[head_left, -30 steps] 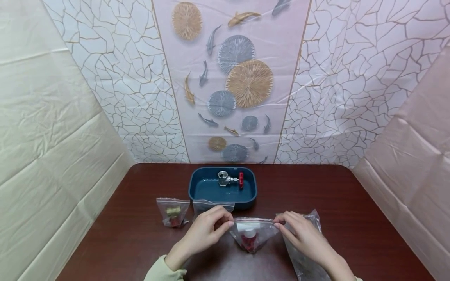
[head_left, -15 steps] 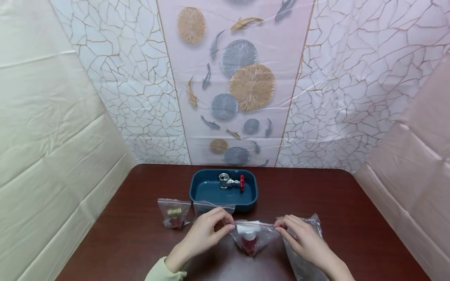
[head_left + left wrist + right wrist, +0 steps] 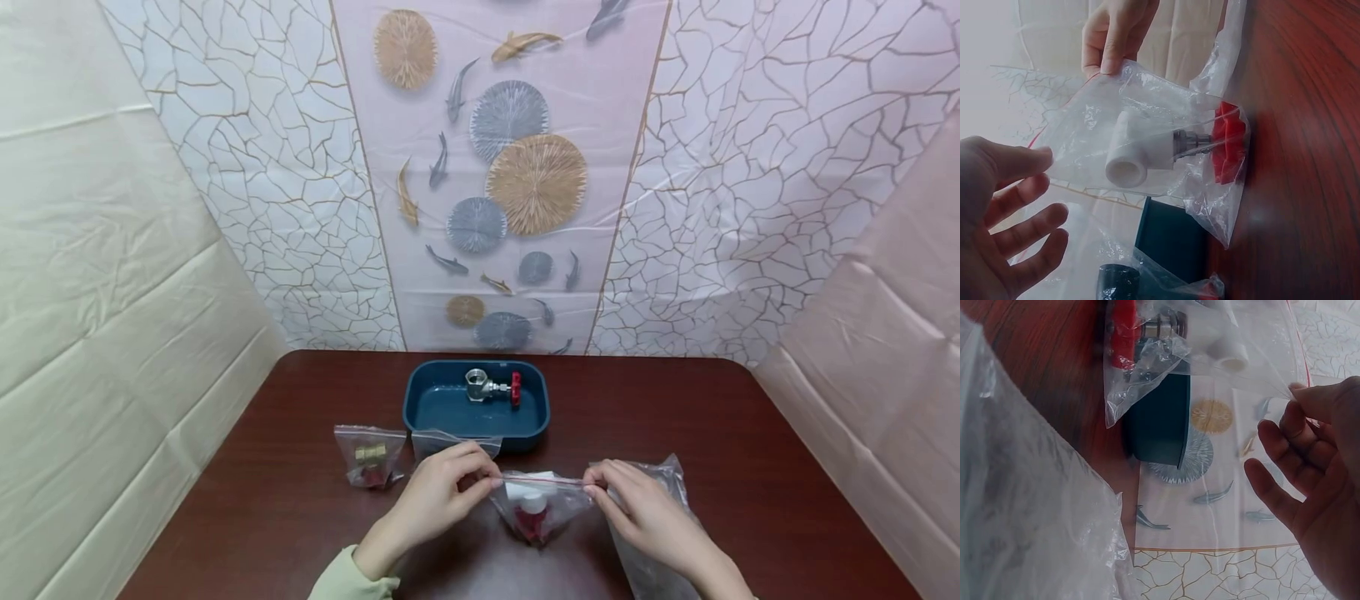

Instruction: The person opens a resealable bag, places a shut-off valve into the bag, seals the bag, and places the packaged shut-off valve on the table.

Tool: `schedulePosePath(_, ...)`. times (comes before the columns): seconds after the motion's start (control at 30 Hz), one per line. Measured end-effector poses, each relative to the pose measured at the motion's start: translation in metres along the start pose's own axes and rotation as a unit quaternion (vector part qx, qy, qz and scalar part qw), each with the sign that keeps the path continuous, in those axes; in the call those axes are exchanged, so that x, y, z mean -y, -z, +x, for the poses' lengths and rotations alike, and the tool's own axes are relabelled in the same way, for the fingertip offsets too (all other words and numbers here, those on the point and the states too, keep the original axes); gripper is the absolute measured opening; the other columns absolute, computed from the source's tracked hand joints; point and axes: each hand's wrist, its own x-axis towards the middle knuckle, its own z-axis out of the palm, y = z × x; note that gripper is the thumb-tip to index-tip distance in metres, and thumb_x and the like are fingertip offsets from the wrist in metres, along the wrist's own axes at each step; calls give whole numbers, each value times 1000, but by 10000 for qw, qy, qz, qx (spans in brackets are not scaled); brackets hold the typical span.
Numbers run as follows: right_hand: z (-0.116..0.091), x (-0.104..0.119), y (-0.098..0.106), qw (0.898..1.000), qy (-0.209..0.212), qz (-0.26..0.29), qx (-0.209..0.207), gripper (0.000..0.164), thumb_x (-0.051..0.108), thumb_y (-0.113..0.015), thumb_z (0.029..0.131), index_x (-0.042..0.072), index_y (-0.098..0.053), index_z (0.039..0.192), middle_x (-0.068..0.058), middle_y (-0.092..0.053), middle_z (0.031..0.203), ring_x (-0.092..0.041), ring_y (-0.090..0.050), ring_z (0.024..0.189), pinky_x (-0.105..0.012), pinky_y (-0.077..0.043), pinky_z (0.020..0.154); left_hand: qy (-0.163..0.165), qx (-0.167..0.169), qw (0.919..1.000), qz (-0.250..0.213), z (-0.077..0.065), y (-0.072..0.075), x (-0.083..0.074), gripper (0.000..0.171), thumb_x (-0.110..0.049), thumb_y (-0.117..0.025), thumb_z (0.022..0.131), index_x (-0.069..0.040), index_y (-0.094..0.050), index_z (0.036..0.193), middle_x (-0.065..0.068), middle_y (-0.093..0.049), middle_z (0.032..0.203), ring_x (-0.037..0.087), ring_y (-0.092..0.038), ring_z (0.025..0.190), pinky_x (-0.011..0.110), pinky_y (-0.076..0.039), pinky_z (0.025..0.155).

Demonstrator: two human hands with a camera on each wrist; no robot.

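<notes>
A clear zip bag (image 3: 558, 504) with a red zip line hangs between the two hands. Inside it is a white plastic valve (image 3: 1147, 150) with a red handwheel (image 3: 1229, 144); in the left wrist view the handwheel is at the bottom, close to the table. My left hand (image 3: 442, 496) pinches the top left corner of the bag between thumb and index finger. At the opposite top corner, my right hand (image 3: 648, 508) pinches the plastic the same way, its other fingers loosely bent in the right wrist view.
Behind the hands, a dark blue tray (image 3: 431, 417) holds a metal valve (image 3: 480, 385) with a red wheel. A zip bag (image 3: 390, 446) with a brass fitting (image 3: 371, 454) stands left. Another bag (image 3: 480, 444) is partly hidden behind my left hand. A larger clear bag (image 3: 648, 575) lies under my right forearm.
Both hands keep their pinch on the bag's corners. Its top edge has tilted a little, so the red zip line shows more clearly. The head view has shifted slightly.
</notes>
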Motion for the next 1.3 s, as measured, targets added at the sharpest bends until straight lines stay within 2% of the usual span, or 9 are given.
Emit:
schedulePosePath(0.23, 2, 1, -1, 9999, -101, -5, -23, 27, 1, -72, 90, 24, -61, 99, 21, -55, 92, 2, -49, 81, -14, -39, 70, -193, -142, 9996, 150, 2, 1, 0, 8, -16, -72, 94, -23, -70, 93, -16, -61, 90, 0, -56, 76, 23, -51, 65)
schedulePosePath(0.37, 3, 2, -1, 9999, -106, 40, -33, 27, 2, -73, 89, 24, -62, 99, 20, -58, 94, 0, -52, 82, -14, -40, 71, -173, -157, 9996, 176, 1, 2, 1, 9, -15, -73, 94, -23, -70, 92, -16, -61, 90, 2, -56, 75, 24, -50, 64)
schedulePosePath(0.57, 4, 3, -1, 9999, -120, -41, -36, 27, 2, -75, 88, 25, -63, 98, 18, -62, 97, -2, -57, 87, -16, -42, 75, -100, -89, 9999, 99, 1, 2, 3, 7, -17, -72, 95, -24, -70, 93, -17, -60, 90, 0, -55, 75, 22, -50, 64)
schedulePosePath(0.67, 3, 3, -2, 9999, -156, -19, 27, 26, 3, -75, 87, 24, -64, 97, 18, -62, 96, -1, -56, 84, -15, -42, 73, -72, -69, 9999, 76, 0, 2, 3, 7, -18, -72, 95, -24, -70, 94, -17, -60, 89, -2, -54, 75, 20, -49, 64)
schedulePosePath(0.93, 0, 5, -7, 9991, -266, 259, 222, 24, 3, -74, 89, 23, -63, 96, 19, -57, 90, 3, -50, 78, -15, -41, 68, 2, 61, 9999, -109, -3, 1, 1, 6, -18, -72, 95, -23, -70, 95, -16, -60, 91, -2, -55, 77, 27, -53, 66)
schedulePosePath(1.07, 0, 5, -9, 9984, -314, 402, 241, 23, 2, -73, 90, 23, -64, 96, 19, -57, 87, 3, -49, 76, -17, -42, 66, 11, 102, 9998, -151, -3, 1, 2, 5, -17, -72, 95, -22, -71, 96, -15, -60, 91, -1, -56, 77, 25, -53, 66)
schedulePosePath(1.3, 1, 5, -8, 9989, -265, 291, 246, 23, 1, -73, 89, 22, -64, 96, 18, -58, 87, 2, -49, 77, -18, -43, 67, -59, 82, 9999, -53, 0, 1, 1, 2, -19, -71, 96, -21, -71, 96, -14, -60, 91, -1, -56, 77, 26, -53, 66)
